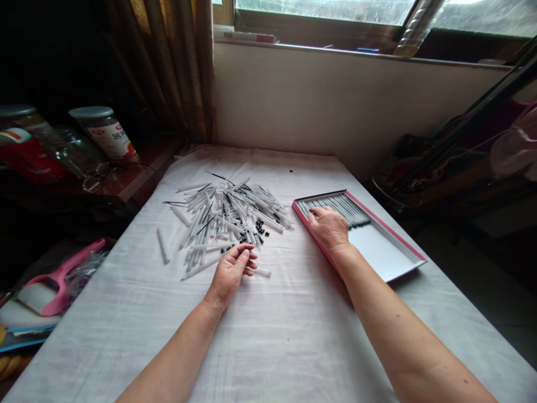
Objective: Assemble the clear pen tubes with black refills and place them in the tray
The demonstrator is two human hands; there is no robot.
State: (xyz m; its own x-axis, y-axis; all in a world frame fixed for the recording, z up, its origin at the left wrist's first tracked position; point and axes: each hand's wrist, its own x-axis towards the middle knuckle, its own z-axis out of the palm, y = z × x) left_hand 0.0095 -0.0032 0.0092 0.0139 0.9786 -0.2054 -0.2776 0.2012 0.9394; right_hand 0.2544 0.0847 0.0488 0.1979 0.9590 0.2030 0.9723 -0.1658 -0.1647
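My left hand (234,270) is closed around a clear-white pen barrel (263,272), whose end sticks out to the right of the fingers. Just beyond it spreads a loose heap of pen barrels (201,224), mixed with thin dark refills (206,225) and small black caps (259,228). Over the left side of a shallow red-edged box (396,260) is my right hand (330,226), its fingers bent down at the row of pens. Those finished-looking pens (350,210) lie side by side, black ends toward me. Whatever the right fingertips pinch is hidden.
A pale cloth covers the table (268,347). One barrel (163,245) lies apart at the heap's left. Jars (111,134) stand on a side shelf to the left, above pink-handled scissors (62,277). A wall and window bound the far side.
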